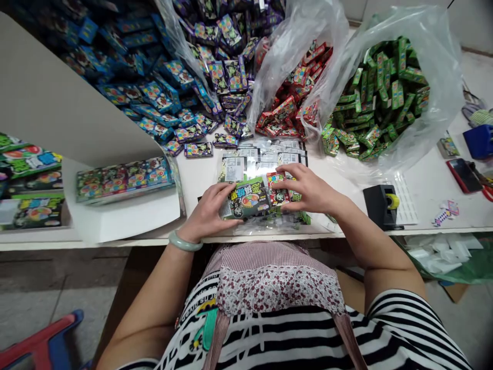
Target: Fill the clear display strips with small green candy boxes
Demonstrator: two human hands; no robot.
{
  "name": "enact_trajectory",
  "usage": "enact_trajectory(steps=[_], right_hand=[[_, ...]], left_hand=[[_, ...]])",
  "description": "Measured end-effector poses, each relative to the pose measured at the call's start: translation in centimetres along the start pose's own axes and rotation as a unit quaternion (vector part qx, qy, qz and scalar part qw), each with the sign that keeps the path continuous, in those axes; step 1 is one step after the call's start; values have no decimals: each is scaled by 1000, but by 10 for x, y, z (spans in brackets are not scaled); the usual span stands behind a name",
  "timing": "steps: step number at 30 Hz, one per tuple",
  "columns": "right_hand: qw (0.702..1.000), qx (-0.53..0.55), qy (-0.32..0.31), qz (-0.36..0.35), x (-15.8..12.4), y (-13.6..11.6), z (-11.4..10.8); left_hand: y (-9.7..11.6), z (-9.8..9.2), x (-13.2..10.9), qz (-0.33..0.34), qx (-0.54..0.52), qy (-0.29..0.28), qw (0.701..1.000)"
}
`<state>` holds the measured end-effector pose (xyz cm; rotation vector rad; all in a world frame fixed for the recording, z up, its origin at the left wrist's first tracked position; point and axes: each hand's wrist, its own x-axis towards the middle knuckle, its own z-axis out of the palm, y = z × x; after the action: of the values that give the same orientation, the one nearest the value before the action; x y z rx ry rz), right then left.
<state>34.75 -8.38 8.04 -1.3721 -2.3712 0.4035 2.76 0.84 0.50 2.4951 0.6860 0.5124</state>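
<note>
At the table's front edge my left hand (208, 210) grips the left end of a printed bag (248, 199) that has small boxes inside. My right hand (308, 189) curls over the right part of the same bag, its fingers on a small red box (276, 187). Flat foil bags (262, 159) lie stacked just beyond the hands. A pale green bangle (184, 242) sits on my left wrist.
Heaps of small boxes fill the back: blue (146, 87), purple (227, 67), red (296, 97) and green (381, 97), some in clear plastic sacks. A packed row of boxes (123, 177) rests on white card at the left. A black tape dispenser (381, 205) stands right.
</note>
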Motion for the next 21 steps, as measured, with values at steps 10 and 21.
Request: enact_trajectory(steps=[10, 21], right_hand=[[994, 40, -100, 6, 10, -13, -12], [992, 110, -50, 36, 21, -1, 16]], left_hand=[[-1, -2, -6, -1, 5, -3, 1000], [7, 6, 0, -13, -41, 3, 999]])
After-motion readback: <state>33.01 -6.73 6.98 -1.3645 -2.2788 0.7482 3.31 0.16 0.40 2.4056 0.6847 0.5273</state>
